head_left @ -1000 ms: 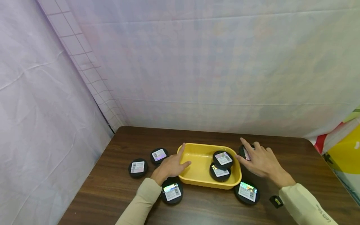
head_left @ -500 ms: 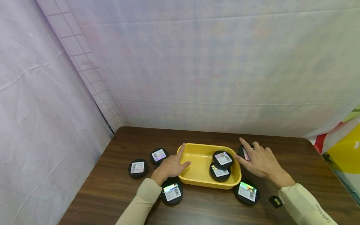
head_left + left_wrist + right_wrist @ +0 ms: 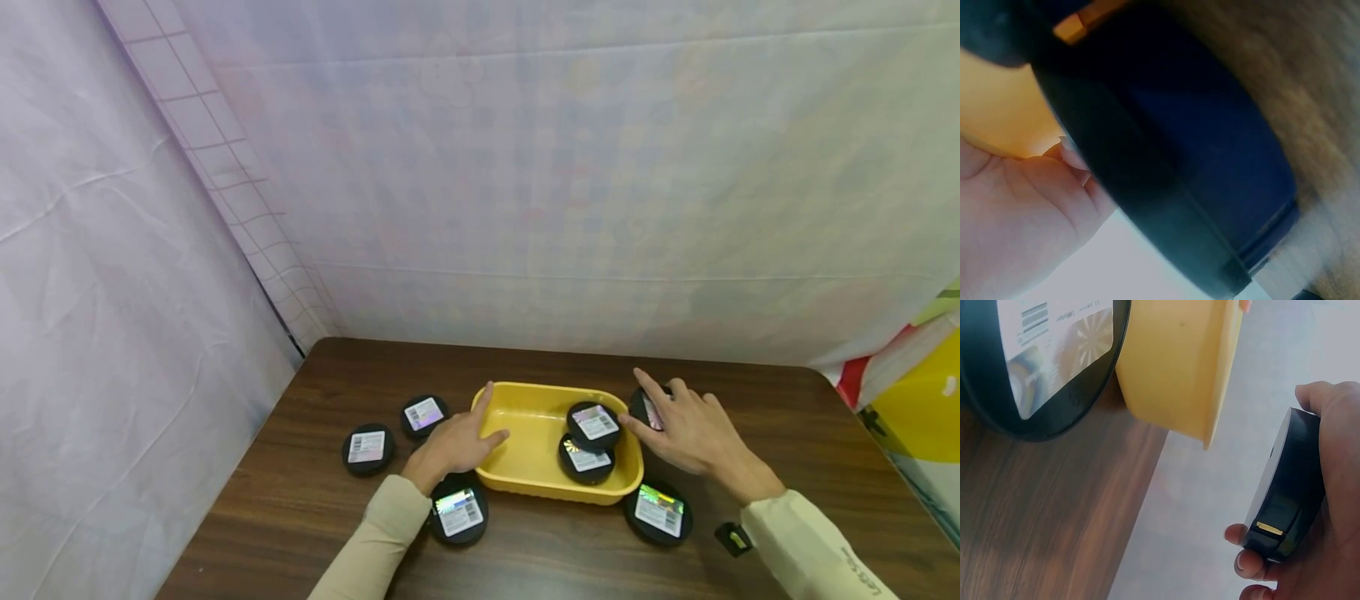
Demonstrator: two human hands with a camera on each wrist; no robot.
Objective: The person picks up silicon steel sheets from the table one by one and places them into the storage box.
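Note:
My right hand [image 3: 693,433] grips a flat round black case [image 3: 1291,487] with a label, its thumb and fingers spread around the edge. In the head view this case [image 3: 649,412] is partly covered by the fingers. It is at the right end of a yellow plastic tray [image 3: 517,417]. At the tray's left end, my left hand [image 3: 453,442] holds the rim, thumb over the inside and index finger stretched along the edge; its other fingers are hidden. Inside the tray, toward the right, one labelled black case [image 3: 595,423] overlaps another [image 3: 587,464].
Two labelled cases [image 3: 367,447] [image 3: 424,416] lie left of the tray. Another case [image 3: 459,512] is by my left wrist, large and dark in the left wrist view. One more case [image 3: 660,514] lies at the tray's front right corner. A pale curtain [image 3: 562,208] hangs behind the table [image 3: 540,550].
My right hand has shifted slightly left toward the tray, carrying the round black case. The left hand, tray and other cases look unmoved.

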